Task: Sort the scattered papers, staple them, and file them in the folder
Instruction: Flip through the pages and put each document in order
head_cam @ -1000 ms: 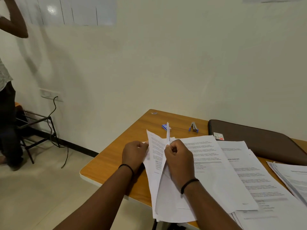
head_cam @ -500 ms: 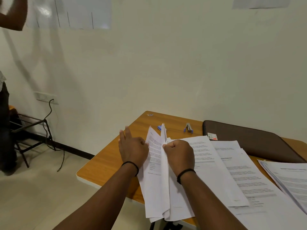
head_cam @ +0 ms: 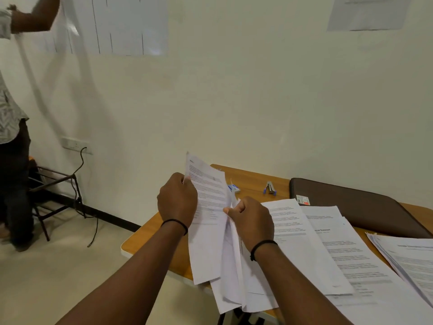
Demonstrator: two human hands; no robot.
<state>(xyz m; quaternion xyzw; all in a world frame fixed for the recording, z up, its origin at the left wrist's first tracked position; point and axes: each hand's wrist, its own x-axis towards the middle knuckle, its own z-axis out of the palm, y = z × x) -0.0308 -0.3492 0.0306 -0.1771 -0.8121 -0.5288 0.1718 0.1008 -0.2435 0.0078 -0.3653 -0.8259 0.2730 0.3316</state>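
My left hand [head_cam: 177, 200] lifts one printed sheet [head_cam: 209, 207]; my right hand [head_cam: 251, 221] pinches the remaining stack [head_cam: 234, 277], the stapler [head_cam: 270, 187] beyond it on the desk [head_cam: 253, 179].

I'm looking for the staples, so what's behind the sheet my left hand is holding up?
Behind the raised sheet in the left hand, a small blue and white box peeks out on the table. Most of the box is covered, so its contents cannot be told.

Bare forearms, no sleeves showing. Thin black band on each wrist, one by the left hand [head_cam: 177, 200], one by the right hand [head_cam: 253, 219]. No rings or watch visible.
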